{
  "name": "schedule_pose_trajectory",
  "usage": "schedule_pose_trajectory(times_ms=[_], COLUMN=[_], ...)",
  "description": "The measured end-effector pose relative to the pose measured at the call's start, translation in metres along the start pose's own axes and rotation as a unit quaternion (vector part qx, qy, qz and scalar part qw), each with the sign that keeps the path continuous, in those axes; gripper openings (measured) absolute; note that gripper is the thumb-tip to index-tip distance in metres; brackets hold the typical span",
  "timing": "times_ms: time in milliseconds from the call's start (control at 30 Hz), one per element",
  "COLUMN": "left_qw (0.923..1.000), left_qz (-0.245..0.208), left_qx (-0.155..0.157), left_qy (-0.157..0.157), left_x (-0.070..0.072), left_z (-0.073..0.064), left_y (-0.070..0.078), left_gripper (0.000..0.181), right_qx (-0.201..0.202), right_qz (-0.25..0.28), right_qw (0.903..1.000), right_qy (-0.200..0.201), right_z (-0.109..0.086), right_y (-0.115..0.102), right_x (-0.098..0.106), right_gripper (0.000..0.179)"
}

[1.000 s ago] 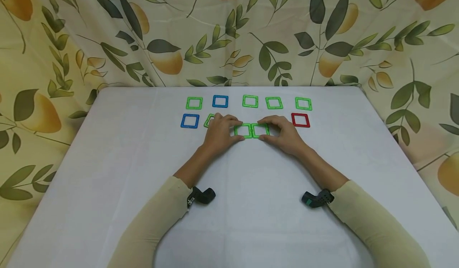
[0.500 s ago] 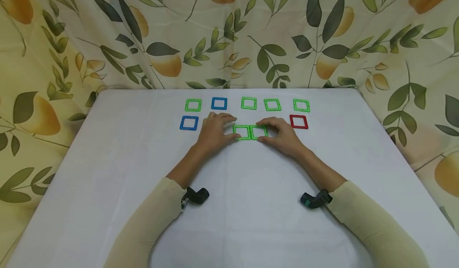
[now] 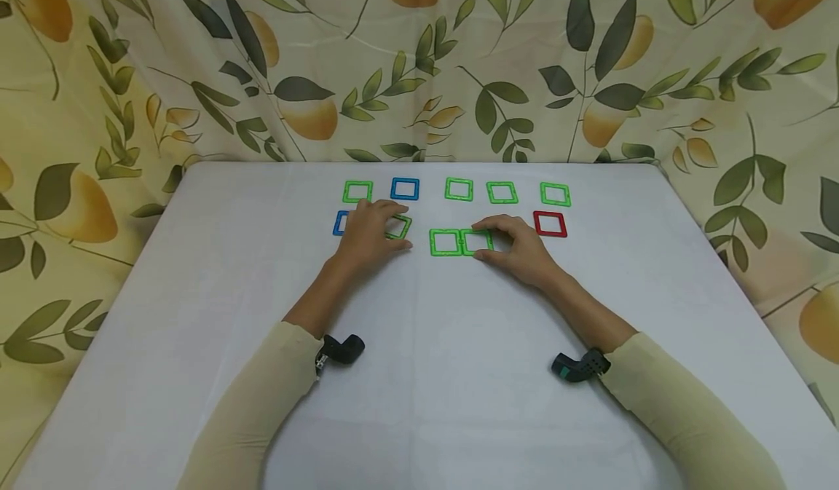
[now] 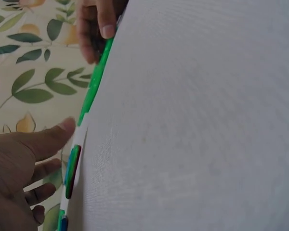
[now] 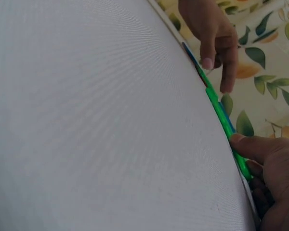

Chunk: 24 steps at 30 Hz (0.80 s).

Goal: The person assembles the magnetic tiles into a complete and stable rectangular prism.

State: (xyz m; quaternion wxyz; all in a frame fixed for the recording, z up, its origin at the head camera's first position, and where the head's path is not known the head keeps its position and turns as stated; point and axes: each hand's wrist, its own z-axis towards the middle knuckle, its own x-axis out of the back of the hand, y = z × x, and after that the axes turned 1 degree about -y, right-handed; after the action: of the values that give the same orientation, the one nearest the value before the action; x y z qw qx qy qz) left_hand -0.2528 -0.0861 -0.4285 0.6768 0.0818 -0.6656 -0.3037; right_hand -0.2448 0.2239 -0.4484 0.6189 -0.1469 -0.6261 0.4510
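Two green square frame tiles lie edge to edge on the white table: a left green tile (image 3: 446, 255) and a right green tile (image 3: 467, 254). My right hand (image 3: 519, 248) pinches the right one between thumb and fingers; the right wrist view shows the thumb (image 5: 253, 146) on its green edge. My left hand (image 3: 370, 234) hovers over another green frame piece (image 3: 406, 226), partly covered by the hand. Its fingers are spread and slightly bent, apart from the pieces in the left wrist view (image 4: 43, 144). Behind that hand, a blue tile (image 3: 338, 223) is mostly hidden.
Along the back lie a green tile (image 3: 357, 182), a blue tile (image 3: 405, 188) and several more green ones, including one at the right (image 3: 556, 185). A red tile (image 3: 550, 214) lies beyond my right hand. A patterned cloth (image 3: 419, 60) hangs behind the table (image 3: 419, 373).
My left hand has let go of the left green tile of the pair and moved left, over the separate green piece and the blue tile. The right hand stays in place.
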Motion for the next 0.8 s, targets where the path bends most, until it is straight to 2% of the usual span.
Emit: schedule_pose_trajectory(times_ms=[167, 400, 800], left_qw=[0.9997, 0.9993, 0.9974], left_qz=[-0.016, -0.023, -0.029], left_qx=[0.019, 0.013, 0.018], left_qy=[-0.008, -0.027, -0.064], left_x=[-0.0013, 0.0003, 0.0029], left_z=[-0.0037, -0.0065, -0.0072], left_y=[-0.0043, -0.0028, 0.0019], left_gripper=[0.065, 0.063, 0.060], right_qx=[0.005, -0.003, 0.010], right_qz=[0.003, 0.012, 0.011], right_qw=[1.0000, 0.9999, 0.9999], right_qy=[-0.004, -0.001, 0.001], right_z=[-0.0004, -0.0019, 0.0005], right_y=[0.0002, 0.0005, 0.0019], right_x=[0.0003, -0.0003, -0.0001], right_gripper=[0.041, 0.040, 0.040])
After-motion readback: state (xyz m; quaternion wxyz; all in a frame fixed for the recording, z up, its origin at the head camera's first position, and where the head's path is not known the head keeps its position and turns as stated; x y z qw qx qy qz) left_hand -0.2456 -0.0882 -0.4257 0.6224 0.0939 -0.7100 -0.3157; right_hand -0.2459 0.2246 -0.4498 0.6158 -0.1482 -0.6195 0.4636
